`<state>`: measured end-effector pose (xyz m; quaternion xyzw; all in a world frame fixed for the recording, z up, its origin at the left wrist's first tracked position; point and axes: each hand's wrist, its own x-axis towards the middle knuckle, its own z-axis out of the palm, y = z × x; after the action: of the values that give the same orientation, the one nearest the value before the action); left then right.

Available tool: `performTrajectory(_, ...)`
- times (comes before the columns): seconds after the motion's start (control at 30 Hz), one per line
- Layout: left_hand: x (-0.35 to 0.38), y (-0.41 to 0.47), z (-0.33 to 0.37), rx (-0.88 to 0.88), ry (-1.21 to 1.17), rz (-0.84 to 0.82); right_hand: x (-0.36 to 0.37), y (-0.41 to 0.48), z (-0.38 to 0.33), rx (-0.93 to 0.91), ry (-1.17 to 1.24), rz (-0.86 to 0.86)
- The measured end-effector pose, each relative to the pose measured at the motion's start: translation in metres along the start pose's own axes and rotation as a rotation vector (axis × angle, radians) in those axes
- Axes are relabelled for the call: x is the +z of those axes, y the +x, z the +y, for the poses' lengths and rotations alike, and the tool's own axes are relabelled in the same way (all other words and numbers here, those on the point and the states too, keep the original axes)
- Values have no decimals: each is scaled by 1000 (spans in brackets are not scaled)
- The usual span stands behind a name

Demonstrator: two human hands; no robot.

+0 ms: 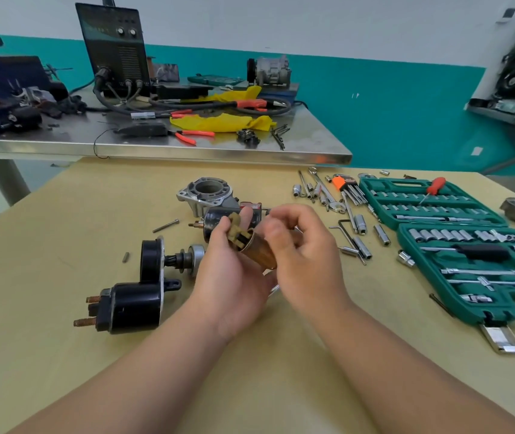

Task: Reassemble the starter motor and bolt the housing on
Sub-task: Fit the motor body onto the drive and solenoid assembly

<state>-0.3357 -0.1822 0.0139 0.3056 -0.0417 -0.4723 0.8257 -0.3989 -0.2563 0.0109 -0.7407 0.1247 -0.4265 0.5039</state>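
While the left hand (231,274) grasps the coppery armature (258,252) above the wooden table (62,220), tan brush holder (236,230) at its far end, the right hand (301,255) curls just beside it; whether it pinches anything, I cannot tell. Behind lie the black motor casing (215,221) and aluminium housing (207,193); the solenoid assembly (134,303) sits left.

left of the fingers (284,225) the solenoid (131,305) lies on the table (62,220); behind them the housing (207,192); to their right loose sockets (382,234), then the socket case (403,236).
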Motion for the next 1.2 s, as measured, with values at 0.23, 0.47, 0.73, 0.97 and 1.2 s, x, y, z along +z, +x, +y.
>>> performTrajectory(0.23, 0, 0, 3, 96, 136, 82, 19, -8, -3, 545, 240, -90)
performTrajectory(0.47, 0, -5, -10, 92, 286, 166, 6, -7, -3, -12, 10, -115)
performTrajectory(0.73, -1, -2, 14, -36, 653, 10, -27, 11, 1, -126, -421, -500)
performTrajectory(0.97, -6, 9, 91, 383, 2143, 193, -16, 19, 1, 538, 403, -72)
performTrajectory(1.2, -16, 38, 106, -283, 2618, 78, -24, 26, 7, 879, 540, 8)
